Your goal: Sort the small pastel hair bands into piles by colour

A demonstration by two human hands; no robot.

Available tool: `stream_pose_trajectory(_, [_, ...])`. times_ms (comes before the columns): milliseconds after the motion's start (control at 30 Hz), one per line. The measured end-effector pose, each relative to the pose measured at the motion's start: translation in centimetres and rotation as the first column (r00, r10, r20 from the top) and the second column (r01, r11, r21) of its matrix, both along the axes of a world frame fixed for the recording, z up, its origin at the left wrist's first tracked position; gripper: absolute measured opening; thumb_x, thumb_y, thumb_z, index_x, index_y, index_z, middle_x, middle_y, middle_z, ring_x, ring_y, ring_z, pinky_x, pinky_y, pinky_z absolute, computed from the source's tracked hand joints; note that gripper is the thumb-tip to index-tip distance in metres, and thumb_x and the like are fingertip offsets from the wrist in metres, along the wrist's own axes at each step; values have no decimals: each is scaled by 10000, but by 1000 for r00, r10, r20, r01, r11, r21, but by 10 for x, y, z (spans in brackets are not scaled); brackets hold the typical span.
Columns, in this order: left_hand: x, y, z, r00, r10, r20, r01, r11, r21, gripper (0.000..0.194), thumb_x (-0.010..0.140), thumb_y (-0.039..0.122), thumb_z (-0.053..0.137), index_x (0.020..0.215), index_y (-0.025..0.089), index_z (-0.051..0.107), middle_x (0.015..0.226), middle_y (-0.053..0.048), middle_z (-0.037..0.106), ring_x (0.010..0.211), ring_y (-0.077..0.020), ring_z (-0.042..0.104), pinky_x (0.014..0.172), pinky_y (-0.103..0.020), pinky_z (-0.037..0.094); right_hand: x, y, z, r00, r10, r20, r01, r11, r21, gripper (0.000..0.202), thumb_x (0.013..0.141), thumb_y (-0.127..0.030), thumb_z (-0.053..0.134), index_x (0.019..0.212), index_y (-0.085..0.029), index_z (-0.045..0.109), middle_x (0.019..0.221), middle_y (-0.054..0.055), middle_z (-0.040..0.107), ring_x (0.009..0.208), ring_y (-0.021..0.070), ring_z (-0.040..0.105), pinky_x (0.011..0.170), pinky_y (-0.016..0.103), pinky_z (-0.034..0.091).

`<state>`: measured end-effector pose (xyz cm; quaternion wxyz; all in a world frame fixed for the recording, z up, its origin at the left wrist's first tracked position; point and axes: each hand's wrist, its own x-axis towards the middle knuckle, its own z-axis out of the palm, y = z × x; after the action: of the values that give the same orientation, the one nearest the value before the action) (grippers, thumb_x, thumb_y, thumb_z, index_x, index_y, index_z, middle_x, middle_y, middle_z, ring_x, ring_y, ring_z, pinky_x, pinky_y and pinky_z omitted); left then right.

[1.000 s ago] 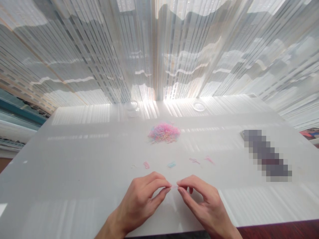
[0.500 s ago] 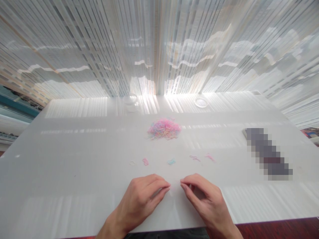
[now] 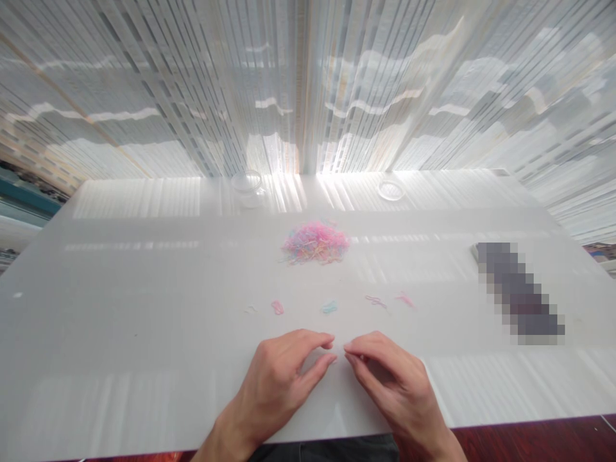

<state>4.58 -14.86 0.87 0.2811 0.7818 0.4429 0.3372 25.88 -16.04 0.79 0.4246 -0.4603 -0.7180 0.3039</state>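
Loose-band pile mid-table, hands working near the front edge

So both hands are just in from the near edge of the white table (image 3: 168,321), wrists crossing that edge. Left hand (image 3: 282,375) has a small opening between thumb and index, right hand (image 3: 402,382) is much narrower, tips almost together. Can't tell if the right one has a thin strand in it, and I can't make out anything in the left. The fingertips face each other with a slim gap between the hands. There's a wide stretch of tabletop off to the left, and a narrower one between the right hand and the pixelated dark object (image 3: 522,292).

Stuff on the table: a fluffy, tangled pile of thin bands (image 3: 316,242), mostly pink with some blue and yellowish bits, sits farther back, around the middle. Between it and the hands runs a loose row: whitish strands (image 3: 251,309), pink bunch (image 3: 278,307), light blue bunch (image 3: 329,307), mauve strands (image 3: 375,301) and bright pink bunch (image 3: 405,299). They look thin, bendy and partly looped.

Toward the far edge there's a clear round jar (image 3: 248,189) on the left and a flat clear round piece (image 3: 391,189) on the right, both well away from the hands. Sheer striped curtain (image 3: 192,77) hangs right behind the table, throwing streaky light over the smooth top. Dark reddish wood floor (image 3: 520,443) shows past the near edge
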Motion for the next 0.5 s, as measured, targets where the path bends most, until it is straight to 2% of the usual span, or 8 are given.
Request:
stream_pose_trajectory(300, [5,3,1,994,2,108,5,998,-61,109,976,175,638,1021,210,731,796,8,754,559,-92,592,598,-197,522,0,2,1,1000,8,-26,-8,1000,-4,245,931,-51,604,1075,-231,687,911,39,738,816,157,711,715,258,606])
stream_pose_trajectory(500, [6,2,1,988,21,152,-7,995,-98,94,960,162,655,988,202,735,759,11,741,522,-82,533,515,-188,454,1,1,-1,999,-9,-36,8,1000,-24,231,927,-55,618,1067,-225,688,907,38,731,811,155,709,718,252,602])
